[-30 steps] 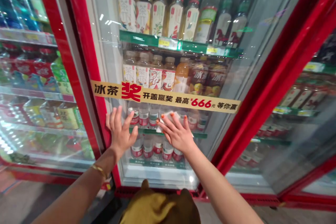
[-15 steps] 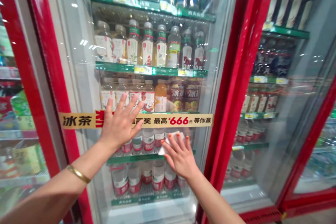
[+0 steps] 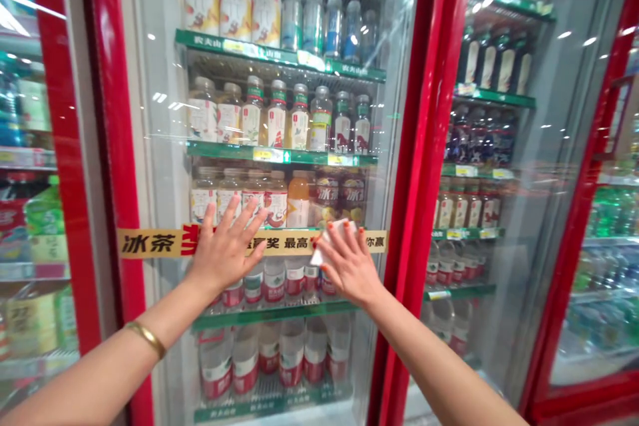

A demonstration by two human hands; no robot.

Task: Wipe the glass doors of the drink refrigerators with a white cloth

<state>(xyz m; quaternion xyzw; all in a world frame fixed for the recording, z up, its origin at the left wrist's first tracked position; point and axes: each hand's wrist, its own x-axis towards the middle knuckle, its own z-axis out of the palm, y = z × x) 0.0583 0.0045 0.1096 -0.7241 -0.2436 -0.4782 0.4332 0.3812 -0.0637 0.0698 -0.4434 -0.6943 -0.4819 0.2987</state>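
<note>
My left hand (image 3: 224, 253) lies flat with fingers spread on the glass door, over the left part of a tan strip (image 3: 279, 243) with dark and red characters. A gold bangle (image 3: 146, 339) circles the left wrist. Farther right, my right hand (image 3: 352, 263) presses a folded white cloth or tissue (image 3: 322, 251) to the glass under its spread fingers, covering the strip's right part. Behind the glass stand rows of bottles (image 3: 299, 123) on green-edged shelves (image 3: 319, 156).
Red door frames (image 3: 424, 166) rise on both sides of this cooler. More glass-fronted coolers with bottles (image 3: 474, 203) stand to the right. At the left, another red frame (image 3: 62, 146) borders shelves of packaged drinks (image 3: 47, 213).
My right hand has moved up with the white cloth, from below the strip onto it. My left hand stays flat on the strip. The view has tilted up and shifted right.
</note>
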